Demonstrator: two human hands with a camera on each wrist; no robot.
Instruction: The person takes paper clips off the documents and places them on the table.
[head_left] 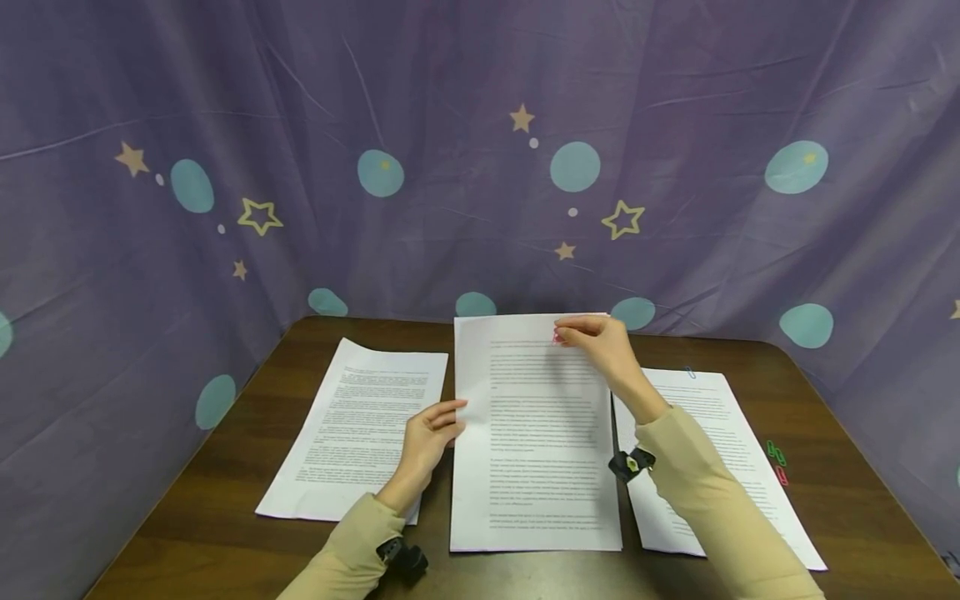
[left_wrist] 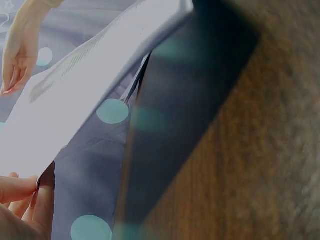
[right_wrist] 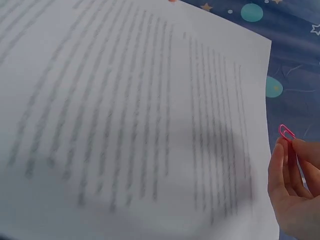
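Note:
A stack of printed paper (head_left: 547, 433) is held up above the middle of the table. At its left edge my left hand (head_left: 431, 442) pinches the sheets between thumb and fingers, which the left wrist view also shows. Near the top right of the stack, my right hand (head_left: 600, 346) pinches a pink paper clip (right_wrist: 286, 131) between thumb and fingertips. In the right wrist view the clip's looped end sticks up beyond the fingertips, beside the paper's edge and apart from it.
Another printed stack (head_left: 367, 425) lies on the left of the brown table (head_left: 225, 492). On the right lies a printed stack (head_left: 712, 450) with a blue paper clip (head_left: 690, 372) at its top edge. Beside it are green paper clips (head_left: 776, 452) and a red one (head_left: 782, 476). A purple curtain (head_left: 450, 108) hangs behind.

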